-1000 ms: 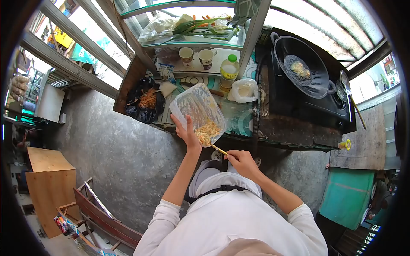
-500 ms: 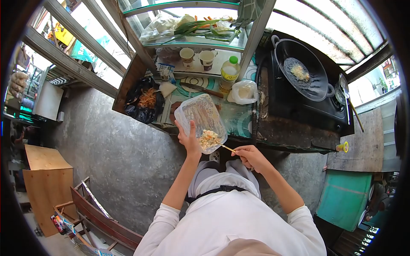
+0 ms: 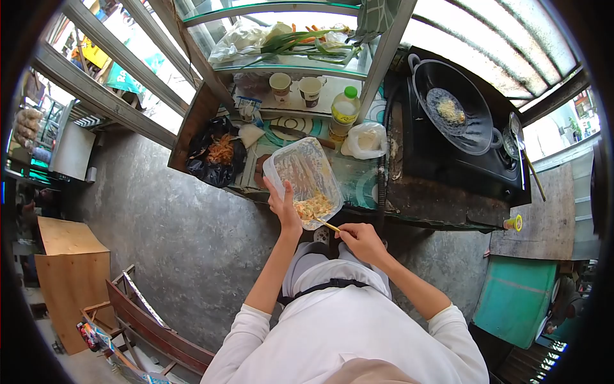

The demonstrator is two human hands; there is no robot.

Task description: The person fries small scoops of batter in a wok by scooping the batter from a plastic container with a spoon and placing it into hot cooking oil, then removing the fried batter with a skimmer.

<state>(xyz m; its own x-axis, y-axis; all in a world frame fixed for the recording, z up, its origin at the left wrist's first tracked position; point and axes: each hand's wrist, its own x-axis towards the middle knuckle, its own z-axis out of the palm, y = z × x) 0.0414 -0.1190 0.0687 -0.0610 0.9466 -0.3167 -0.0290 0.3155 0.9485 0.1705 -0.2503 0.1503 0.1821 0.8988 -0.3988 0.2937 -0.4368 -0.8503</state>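
Observation:
My left hand grips the left side of a clear plastic container, which is tilted toward me. A pale batter with orange bits is gathered at its lower end. In my right hand is the handle of a golden spoon, its head down in the batter and hidden by it. On the stove at the right sits a black wok with oil in it. One pale yellow fritter lies in the bubbling oil.
Shredded orange food fills a black plastic bag on the counter's left. A knife, a green-capped bottle, a white plastic bag and two paper cups stand or lie behind the container. Green onions rest on the glass shelf.
My right hand has moved left with the spoon, whose head is now lower in the container. The batter looks more spread along the lower end. The container has barely shifted.

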